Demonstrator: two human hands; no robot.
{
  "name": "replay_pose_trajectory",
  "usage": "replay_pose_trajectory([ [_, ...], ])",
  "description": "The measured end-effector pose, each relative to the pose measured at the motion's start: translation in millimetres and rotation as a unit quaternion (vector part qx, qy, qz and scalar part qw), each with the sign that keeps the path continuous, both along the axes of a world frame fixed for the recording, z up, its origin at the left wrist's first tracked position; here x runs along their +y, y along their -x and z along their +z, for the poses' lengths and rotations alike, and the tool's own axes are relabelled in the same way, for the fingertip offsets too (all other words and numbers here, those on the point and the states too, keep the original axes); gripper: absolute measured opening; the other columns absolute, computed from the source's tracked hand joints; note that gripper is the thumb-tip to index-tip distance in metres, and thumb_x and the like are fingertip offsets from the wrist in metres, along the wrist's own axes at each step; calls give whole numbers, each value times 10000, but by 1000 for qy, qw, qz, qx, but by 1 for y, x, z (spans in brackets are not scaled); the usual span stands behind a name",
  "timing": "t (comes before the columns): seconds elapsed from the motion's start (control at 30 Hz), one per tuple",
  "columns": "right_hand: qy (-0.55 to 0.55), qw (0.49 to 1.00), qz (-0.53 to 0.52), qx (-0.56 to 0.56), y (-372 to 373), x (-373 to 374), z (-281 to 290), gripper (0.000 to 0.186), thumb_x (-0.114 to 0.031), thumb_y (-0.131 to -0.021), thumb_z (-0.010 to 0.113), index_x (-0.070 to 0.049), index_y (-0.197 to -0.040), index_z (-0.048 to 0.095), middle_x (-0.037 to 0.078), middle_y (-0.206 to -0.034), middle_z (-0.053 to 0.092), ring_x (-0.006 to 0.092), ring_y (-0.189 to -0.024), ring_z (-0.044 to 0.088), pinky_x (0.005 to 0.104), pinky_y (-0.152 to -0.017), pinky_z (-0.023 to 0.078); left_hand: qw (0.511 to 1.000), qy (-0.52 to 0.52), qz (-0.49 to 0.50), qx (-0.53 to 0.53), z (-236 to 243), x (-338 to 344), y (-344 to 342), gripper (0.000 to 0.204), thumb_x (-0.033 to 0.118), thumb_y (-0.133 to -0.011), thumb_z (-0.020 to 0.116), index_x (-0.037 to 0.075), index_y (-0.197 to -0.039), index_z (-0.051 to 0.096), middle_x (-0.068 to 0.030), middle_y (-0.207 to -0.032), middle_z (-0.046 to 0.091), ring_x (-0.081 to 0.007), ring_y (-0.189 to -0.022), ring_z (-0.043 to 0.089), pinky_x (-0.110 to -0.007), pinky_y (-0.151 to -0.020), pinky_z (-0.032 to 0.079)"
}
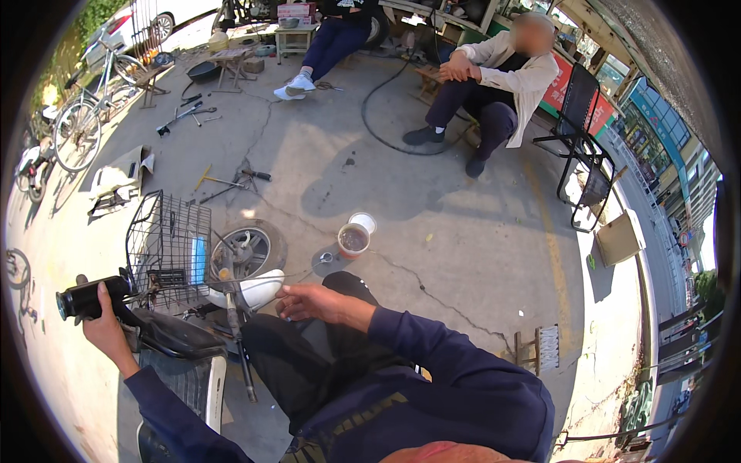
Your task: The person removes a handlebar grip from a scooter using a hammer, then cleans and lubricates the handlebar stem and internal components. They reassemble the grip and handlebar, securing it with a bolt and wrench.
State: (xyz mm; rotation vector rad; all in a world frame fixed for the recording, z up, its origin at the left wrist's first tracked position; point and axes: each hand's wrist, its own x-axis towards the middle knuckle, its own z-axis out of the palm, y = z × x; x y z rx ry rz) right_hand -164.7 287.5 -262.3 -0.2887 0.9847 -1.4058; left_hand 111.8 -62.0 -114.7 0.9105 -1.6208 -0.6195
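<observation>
left hand has its fingers clamped on the black handlebar grip, just left of the wire basket. right hand hovers near the scooter's front wheel, fingers loosely apart.

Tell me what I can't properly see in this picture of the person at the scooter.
- The scooter's front wheel: head view, lower part hidden behind the white fender.
- Right hand: whether its fingers pinch anything is too small to tell.
- Left hand: wraps the black handlebar grip, hiding the middle of the grip.
- Contents of the small bucket: dark liquid, kind unclear.
- Bicycles at left: bent and cut off by the fisheye rim.
</observation>
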Motion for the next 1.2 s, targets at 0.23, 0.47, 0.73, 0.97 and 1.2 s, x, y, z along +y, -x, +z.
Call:
replay_pose_trajectory([
  [0.23,-12,1000,3,2,1,-3,-9,536,-456,-1047,583,-29,-1369,542,123,-1213,681,240,-1107,659,379,-986,498,1000,9,15,4,5,9,7,543,346,-962,756,-39,-1332,663,-149,-1144,748,-196,-1014,719,-320,-871,564],
  [0.47,-16,1000,4,3,3,4,-11,542,-455,-1050,581,-26,-1379,537,126,-1244,683,236,-1105,666,377,-981,499,999,-25,-12,21,10,12,3,553,269,-975,745,7,-1440,599,-131,-1242,701,-175,-1064,679,-299,-907,550],
  [0.73,-10,1000,-14,16,10,8,8,444,-427,-1045,583,-49,-1278,583,96,-1175,678,218,-1062,671,375,-970,537,997,-50,-40,31,12,17,6,546,229,-967,751,-13,-1432,598,-145,-1271,687,-194,-1100,661,-315,-944,535],
  [0.97,-13,1000,-8,12,1,3,6,430,-421,-1050,583,-58,-1281,591,88,-1152,688,216,-1062,674,393,-979,530,999,-37,20,-22,25,29,4,527,302,-936,780,-94,-1268,673,-174,-1158,740,-232,-1040,712,-334,-918,546],
  [1.2,-16,995,-50,80,14,15,37,443,-436,-1038,607,-44,-1243,622,45,-1118,697,181,-993,698,337,-885,556,999,-42,-13,20,16,23,15,561,300,-952,767,-9,-1398,628,-175,-1211,721,-229,-1022,715,-332,-893,564],
])
